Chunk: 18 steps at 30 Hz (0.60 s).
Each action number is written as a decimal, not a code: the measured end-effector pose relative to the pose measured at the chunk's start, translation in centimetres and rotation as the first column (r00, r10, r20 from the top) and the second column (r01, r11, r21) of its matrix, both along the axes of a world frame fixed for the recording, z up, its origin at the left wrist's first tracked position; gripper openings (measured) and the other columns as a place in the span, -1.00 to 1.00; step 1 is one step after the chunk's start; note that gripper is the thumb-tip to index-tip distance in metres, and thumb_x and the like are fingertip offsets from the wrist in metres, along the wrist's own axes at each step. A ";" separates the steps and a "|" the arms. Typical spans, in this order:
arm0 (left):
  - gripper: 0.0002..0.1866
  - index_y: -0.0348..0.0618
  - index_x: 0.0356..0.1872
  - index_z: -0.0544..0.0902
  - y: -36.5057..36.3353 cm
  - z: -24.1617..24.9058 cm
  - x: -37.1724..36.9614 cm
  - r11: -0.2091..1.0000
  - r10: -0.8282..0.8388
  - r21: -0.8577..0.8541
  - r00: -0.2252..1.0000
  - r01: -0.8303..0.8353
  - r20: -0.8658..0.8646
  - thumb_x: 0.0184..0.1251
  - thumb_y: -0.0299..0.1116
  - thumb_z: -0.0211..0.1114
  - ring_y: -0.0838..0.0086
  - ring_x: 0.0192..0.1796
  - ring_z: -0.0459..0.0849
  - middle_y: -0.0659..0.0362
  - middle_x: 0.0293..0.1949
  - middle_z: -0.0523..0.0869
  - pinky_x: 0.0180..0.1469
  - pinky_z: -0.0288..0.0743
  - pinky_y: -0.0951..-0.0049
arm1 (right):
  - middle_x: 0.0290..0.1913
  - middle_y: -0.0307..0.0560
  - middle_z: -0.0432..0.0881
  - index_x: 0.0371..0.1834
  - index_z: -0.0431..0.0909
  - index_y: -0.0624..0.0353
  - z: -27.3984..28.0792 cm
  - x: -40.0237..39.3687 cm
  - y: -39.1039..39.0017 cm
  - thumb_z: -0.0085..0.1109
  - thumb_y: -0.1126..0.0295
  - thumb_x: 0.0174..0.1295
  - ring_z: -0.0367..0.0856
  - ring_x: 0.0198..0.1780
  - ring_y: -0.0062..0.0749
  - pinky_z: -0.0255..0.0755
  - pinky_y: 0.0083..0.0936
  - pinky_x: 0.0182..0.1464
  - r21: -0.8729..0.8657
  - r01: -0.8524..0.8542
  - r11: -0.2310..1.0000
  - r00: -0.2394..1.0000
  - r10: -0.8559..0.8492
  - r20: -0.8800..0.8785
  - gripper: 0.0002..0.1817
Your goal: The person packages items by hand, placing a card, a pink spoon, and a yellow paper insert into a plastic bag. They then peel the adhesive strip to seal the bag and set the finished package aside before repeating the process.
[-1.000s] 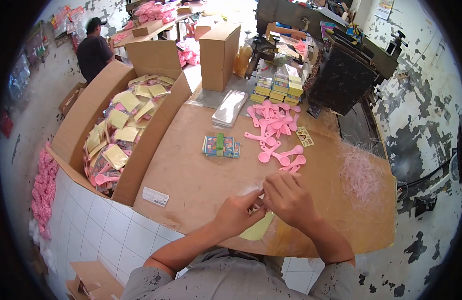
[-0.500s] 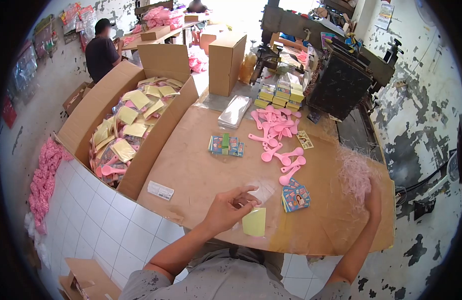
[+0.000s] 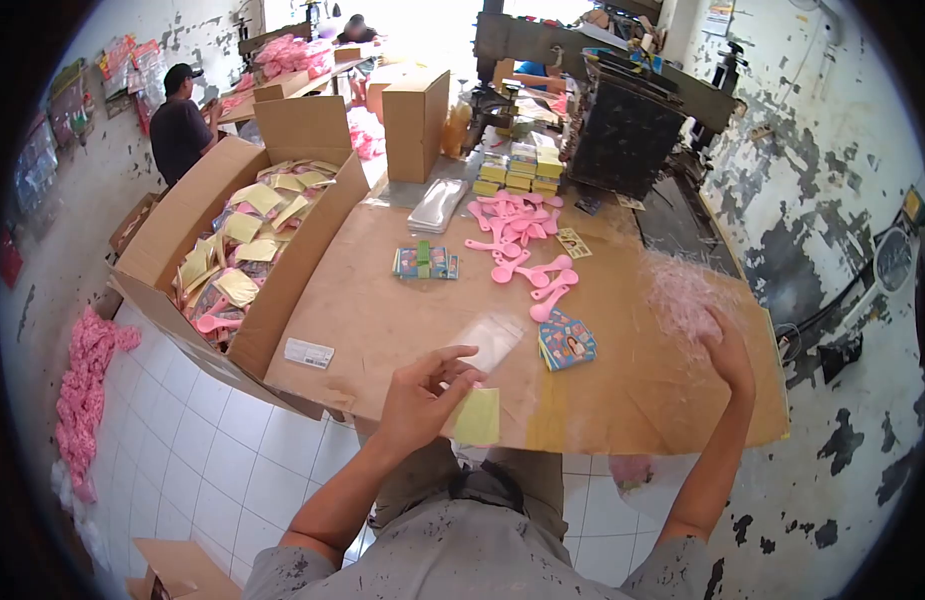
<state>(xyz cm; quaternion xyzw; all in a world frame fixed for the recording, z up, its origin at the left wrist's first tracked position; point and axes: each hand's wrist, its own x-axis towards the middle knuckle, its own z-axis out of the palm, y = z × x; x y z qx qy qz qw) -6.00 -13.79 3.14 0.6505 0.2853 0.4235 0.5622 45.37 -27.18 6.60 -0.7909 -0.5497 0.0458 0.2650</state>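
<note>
Clear plastic bag [image 3: 485, 343] with a yellow card [image 3: 477, 416] is hanging from the left hand [image 3: 418, 395]'s pinching fingers; right hand [image 3: 727, 345] is grasping pink shreds [image 3: 679, 290].

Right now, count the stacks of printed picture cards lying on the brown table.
2. One banded stack of picture cards lies mid-table, left of the pink spoons. The other card stack sits nearer, between the left hand and the right hand. More may hide among the spoons.

left hand [image 3: 417, 395] pinches a clear bag [image 3: 487, 340] with yellow card [image 3: 478, 417]; right hand [image 3: 727, 345] touches pink shreds [image 3: 677, 290].
</note>
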 end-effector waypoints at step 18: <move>-0.65 -0.31 0.26 0.64 -4.6 -1.9 -4.9 0.999 0.007 0.053 0.998 -0.010 0.057 0.53 -0.49 0.38 0.52 -0.06 0.85 0.02 -0.13 0.88 -0.15 0.71 0.55 | 0.25 -0.07 0.72 0.32 0.61 0.30 3.0 -6.0 -4.7 0.16 0.39 0.51 0.65 0.25 -0.38 0.47 -0.42 0.33 0.158 -0.048 0.986 0.956 0.091 -0.278 -0.61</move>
